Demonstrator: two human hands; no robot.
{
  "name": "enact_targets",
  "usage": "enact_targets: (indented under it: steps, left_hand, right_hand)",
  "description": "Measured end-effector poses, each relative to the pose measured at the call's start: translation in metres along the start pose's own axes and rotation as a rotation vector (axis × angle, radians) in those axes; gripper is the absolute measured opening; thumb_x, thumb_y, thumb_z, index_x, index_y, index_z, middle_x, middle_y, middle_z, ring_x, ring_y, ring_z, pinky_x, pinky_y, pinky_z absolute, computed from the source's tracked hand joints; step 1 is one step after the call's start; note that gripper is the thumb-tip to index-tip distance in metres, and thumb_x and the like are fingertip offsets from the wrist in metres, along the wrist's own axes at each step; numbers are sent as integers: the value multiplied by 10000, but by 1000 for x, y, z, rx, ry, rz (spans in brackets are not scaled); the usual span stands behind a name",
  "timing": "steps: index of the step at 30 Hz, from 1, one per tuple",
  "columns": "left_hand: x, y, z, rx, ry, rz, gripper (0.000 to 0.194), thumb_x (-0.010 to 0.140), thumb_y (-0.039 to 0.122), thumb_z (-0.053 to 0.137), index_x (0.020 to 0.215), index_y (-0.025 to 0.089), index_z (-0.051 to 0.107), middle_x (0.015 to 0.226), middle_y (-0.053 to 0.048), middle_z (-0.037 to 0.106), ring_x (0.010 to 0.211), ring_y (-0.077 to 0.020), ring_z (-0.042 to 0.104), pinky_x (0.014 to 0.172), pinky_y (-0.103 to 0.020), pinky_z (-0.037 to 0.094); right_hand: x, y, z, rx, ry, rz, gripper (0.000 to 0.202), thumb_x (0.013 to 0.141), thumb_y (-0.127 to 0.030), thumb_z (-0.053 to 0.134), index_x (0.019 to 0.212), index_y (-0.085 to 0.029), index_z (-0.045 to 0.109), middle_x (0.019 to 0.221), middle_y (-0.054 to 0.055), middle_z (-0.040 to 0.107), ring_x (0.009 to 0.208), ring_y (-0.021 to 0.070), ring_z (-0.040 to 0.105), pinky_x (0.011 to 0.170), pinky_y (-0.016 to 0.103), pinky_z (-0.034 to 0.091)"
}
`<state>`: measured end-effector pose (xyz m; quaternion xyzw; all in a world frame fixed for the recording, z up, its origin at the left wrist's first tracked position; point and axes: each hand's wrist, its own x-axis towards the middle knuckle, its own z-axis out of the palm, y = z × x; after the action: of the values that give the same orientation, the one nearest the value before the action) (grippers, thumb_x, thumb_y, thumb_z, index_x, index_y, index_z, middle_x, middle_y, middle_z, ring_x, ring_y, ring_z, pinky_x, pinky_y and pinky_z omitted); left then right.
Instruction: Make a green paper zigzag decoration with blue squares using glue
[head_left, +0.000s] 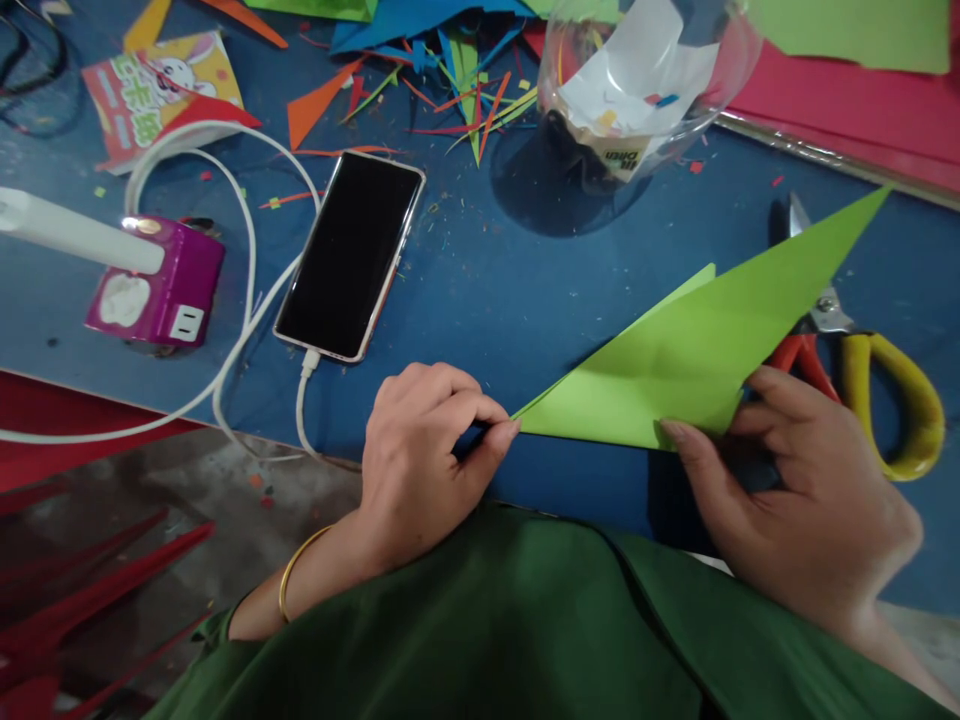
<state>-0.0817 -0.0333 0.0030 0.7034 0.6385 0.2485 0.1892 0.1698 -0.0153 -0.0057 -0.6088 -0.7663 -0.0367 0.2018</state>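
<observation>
A folded sheet of bright green paper (660, 360) is held just over the blue table (465, 260), its long point reaching up to the right. My left hand (427, 460) pinches the sharp left corner between thumb and forefinger. At the lower right edge my right hand (802, 490) grips the paper, thumb on top and the other fingers partly hidden behind it. Scissors (892, 390) with red and yellow handles lie beyond my right hand, their blades partly covered by the paper.
A phone (351, 255) with a white cable lies left of centre, near a purple power adapter (161, 285). Behind are paper scraps (472, 95), a clear plastic tub (645, 90) holding paper, and red sheets (855, 110) at the back right.
</observation>
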Motion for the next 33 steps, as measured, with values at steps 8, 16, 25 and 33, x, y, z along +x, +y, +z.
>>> enact_targets:
  steps: [8, 16, 25, 33]
  left_hand:
    - [-1, -1, 2, 58, 2, 9, 141, 890, 256, 689, 757, 231, 725, 810, -8, 681, 799, -195, 606, 735, -369, 394]
    - [-1, -1, 4, 113, -10, 12, 170, 898, 284, 673, 739, 232, 700, 820, -13, 681, 802, -205, 594, 725, -380, 395]
    - [-1, 1, 5, 143, 11, 22, 167, 890, 250, 671, 725, 228, 683, 820, -13, 670, 804, -200, 584, 719, -369, 391]
    - [-2, 0, 1, 126, -40, 11, 167, 925, 285, 636, 778, 234, 698, 850, -24, 681, 832, -206, 594, 744, -376, 411]
  right_hand:
    - [2, -2, 0, 21, -31, 11, 368, 909, -487, 651, 948, -122, 686, 895, 88, 733, 670, 167, 658, 498, 276, 434]
    - [3, -3, -2, 84, -97, 62, 433, 917, -508, 620, 999, -91, 704, 786, 61, 661, 648, 183, 609, 536, 316, 416]
    - [6, -7, -2, 86, -156, 182, 654, 887, -597, 581, 1289, -86, 655, 770, 59, 684, 652, 209, 645, 528, 325, 447]
    - [10, -10, -3, 95, -229, 300, 727, 822, -625, 583, 1346, -122, 626, 733, 42, 685, 626, 213, 649, 541, 326, 458]
